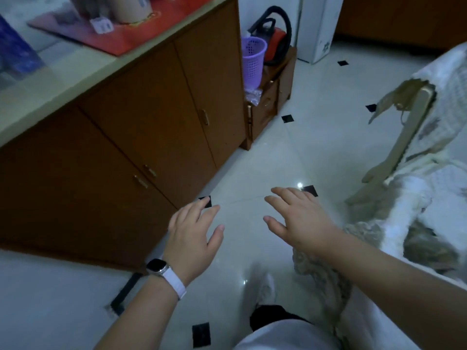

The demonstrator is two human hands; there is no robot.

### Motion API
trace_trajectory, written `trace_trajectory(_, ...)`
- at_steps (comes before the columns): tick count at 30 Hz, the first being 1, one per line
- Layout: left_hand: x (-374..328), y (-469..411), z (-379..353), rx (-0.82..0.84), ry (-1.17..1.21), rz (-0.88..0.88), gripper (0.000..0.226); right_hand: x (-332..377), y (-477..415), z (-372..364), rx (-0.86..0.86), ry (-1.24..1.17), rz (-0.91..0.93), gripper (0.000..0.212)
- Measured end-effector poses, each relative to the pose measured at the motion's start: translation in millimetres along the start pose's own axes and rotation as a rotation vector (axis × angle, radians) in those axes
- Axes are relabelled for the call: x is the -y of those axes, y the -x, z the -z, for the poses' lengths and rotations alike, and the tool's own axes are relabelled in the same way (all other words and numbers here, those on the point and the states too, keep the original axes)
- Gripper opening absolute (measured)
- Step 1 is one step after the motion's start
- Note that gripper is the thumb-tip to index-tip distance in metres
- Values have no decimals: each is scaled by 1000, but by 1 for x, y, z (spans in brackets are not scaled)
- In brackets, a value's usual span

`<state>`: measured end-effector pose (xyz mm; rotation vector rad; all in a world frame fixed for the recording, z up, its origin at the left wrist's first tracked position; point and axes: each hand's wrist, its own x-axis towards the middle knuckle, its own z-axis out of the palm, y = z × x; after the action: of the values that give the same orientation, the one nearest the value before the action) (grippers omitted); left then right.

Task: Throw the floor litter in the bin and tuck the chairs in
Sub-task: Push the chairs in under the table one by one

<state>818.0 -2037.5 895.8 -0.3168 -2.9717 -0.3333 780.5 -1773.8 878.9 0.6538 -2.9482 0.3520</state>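
I read left grip (194, 236) and right grip (298, 221) empty, fingers spread above the floor (278, 152). Bin (253, 59): purple, perforated plastic, far centre, just beside the red vacuum (276, 41). Cream-framed chair (409, 132), cloth-draped, right.

Glossy pale floor tiles (316, 147) mirror the light beside the brown wooden cabinet (141, 137), beyond which stand a perforated purple plastic basket (253, 59) and cloth-draped chair (429, 137).

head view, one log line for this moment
left hand open, holds nothing | right hand open, holds nothing | purple bin ahead, beside cabinet
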Motion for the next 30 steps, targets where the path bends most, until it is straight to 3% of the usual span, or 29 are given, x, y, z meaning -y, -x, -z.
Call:
trace_trajectory(6, 17, -117, 11, 39, -75, -81, 45, -44, -67, 10, -70, -45, -105, 50)
trace_trajectory(11, -13, -198, -4, 83, -25, -305, 46, -85, -79, 17, -119, -36, -266, 51)
trace_trajectory(21, -70, -333, -62, 112, 258, -775, 43, -125, -77, 16, -145, 115, -714, 47)
trace_trajectory(30, -106, -427, -100, 252, 469, -1257, 42, -74, -97, 18, -136, 249, -1287, 48)
